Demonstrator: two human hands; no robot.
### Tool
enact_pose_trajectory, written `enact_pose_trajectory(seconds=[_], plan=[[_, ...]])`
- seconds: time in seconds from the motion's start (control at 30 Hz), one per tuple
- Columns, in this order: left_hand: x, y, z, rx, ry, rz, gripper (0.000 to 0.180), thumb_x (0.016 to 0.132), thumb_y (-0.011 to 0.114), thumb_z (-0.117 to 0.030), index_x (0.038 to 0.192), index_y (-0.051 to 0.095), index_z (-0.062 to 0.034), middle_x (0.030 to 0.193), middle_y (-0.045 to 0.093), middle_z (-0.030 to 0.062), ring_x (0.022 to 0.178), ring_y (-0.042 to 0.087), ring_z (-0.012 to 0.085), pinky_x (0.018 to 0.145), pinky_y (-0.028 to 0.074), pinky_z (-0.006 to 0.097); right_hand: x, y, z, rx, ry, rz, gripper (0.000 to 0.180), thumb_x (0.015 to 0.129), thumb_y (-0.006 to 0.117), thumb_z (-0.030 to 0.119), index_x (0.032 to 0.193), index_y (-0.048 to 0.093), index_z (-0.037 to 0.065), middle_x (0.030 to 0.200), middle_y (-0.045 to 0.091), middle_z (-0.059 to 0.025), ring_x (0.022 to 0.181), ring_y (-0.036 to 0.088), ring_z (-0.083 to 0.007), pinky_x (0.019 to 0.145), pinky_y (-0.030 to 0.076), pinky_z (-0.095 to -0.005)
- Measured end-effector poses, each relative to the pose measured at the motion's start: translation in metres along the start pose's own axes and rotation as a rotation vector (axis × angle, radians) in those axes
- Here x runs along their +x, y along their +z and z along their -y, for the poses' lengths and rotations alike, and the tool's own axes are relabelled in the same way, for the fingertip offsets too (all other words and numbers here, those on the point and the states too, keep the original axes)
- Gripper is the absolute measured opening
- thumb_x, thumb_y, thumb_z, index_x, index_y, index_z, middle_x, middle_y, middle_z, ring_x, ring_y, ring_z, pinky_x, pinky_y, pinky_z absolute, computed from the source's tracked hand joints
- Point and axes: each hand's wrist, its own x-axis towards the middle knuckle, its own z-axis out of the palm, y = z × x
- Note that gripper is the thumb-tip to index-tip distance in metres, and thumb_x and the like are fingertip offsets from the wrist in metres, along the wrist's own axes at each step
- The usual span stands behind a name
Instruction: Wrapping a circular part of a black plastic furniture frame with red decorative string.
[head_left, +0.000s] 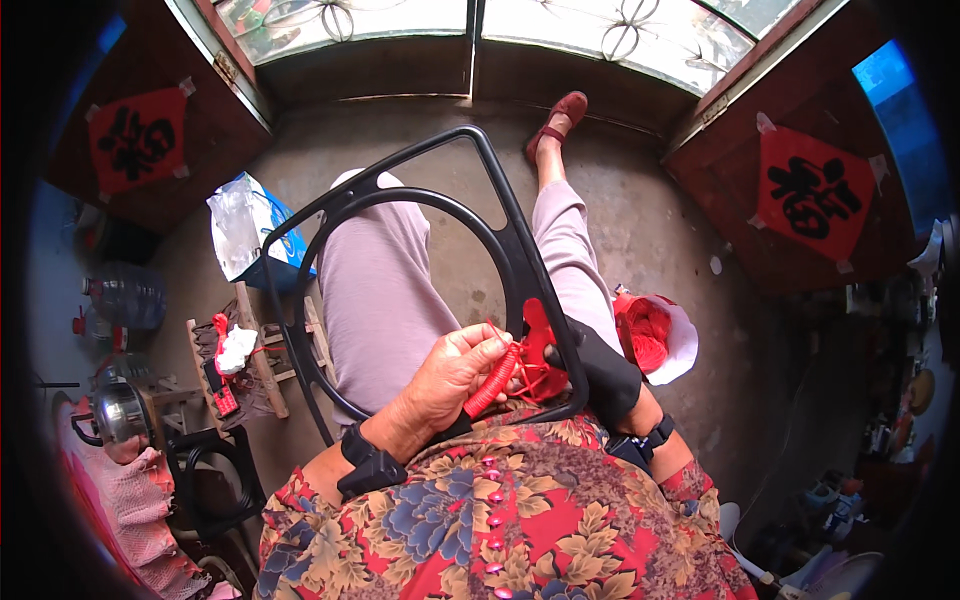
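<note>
A black frame [513,205], square outside with a round ring inside, rests tilted across my lap. Red cord is wound in tight coils [493,382] round its near part of the ring. My left hand [462,368] is closed on the cord, thumb and forefinger pinched together at the coils. My right hand [600,368], in a dark glove with what looks like a red finger part, lies at the frame's near right corner. Loose red strands run between both hands. The right fingers are partly hidden by the frame and seem closed round the cord.
A round container of red cord [645,335] stands right of my leg. On the left are a small wooden stool [262,365] with red cord and a handset, a blue-and-white box [240,225], a metal pot [122,410] and another black frame [215,475]. Doors stand open ahead.
</note>
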Motion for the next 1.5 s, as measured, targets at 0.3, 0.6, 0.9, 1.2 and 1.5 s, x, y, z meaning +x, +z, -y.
enact_pose_trajectory(seconds=[0.3,0.6,0.9,1.2,1.5], plan=[[0.001,-0.004,-0.001,-0.022,-0.024,-0.023,0.017,0.093,0.051,-0.022,0.096,0.051,-0.0053,0.078,0.061,0.0109,0.063,0.061,0.0153,0.056,0.053,0.027,-0.034,-0.083,-0.033,0.638,-0.314,-0.165,0.029,0.087,0.051,0.022,0.109,0.05,0.004,0.094,0.059,-0.0096,0.091,0.058,-0.0241,0.086,0.045,-0.036],[0.004,-0.001,-0.007,-0.106,-0.014,-0.001,0.016,0.091,0.053,-0.02,0.098,0.051,-0.0051,0.076,0.063,0.0126,0.061,0.064,0.0188,0.051,0.056,0.027,-0.06,-0.093,-0.04,0.388,-0.214,-0.497,0.042,0.089,0.054,0.035,0.118,0.051,0.005,0.088,0.061,-0.0013,0.072,0.061,-0.0165,0.066,0.051,-0.0295],[0.004,0.004,-0.006,0.055,0.001,-0.038,0.013,0.091,0.052,-0.017,0.096,0.052,-0.0042,0.079,0.063,0.0133,0.066,0.064,0.0172,0.057,0.055,0.029,0.05,-0.061,-0.013,-0.435,-0.589,-0.529,0.023,0.082,0.063,0.011,0.101,0.056,0.0,0.09,0.061,-0.0061,0.084,0.057,-0.0145,0.078,0.045,-0.0267],[0.004,-0.007,0.003,-0.062,0.004,0.092,0.029,0.09,0.056,-0.019,0.111,0.051,-0.0009,0.091,0.061,0.0086,0.075,0.063,0.0161,0.06,0.054,0.028,0.064,0.0,-0.002,0.108,-0.384,0.231,0.036,0.089,0.054,0.015,0.121,0.046,0.002,0.111,0.054,-0.009,0.097,0.055,-0.0134,0.083,0.047,-0.0267],[0.007,-0.009,0.013,-0.05,0.082,-0.006,0.03,0.091,0.054,-0.019,0.113,0.052,0.0009,0.102,0.062,0.0109,0.081,0.065,0.02,0.072,0.055,0.03,0.058,0.01,0.024,-0.034,-0.134,0.302,0.059,0.082,0.064,0.019,0.13,0.037,-0.002,0.103,0.058,-0.0088,0.091,0.057,-0.0135,0.085,0.044,-0.0271]])
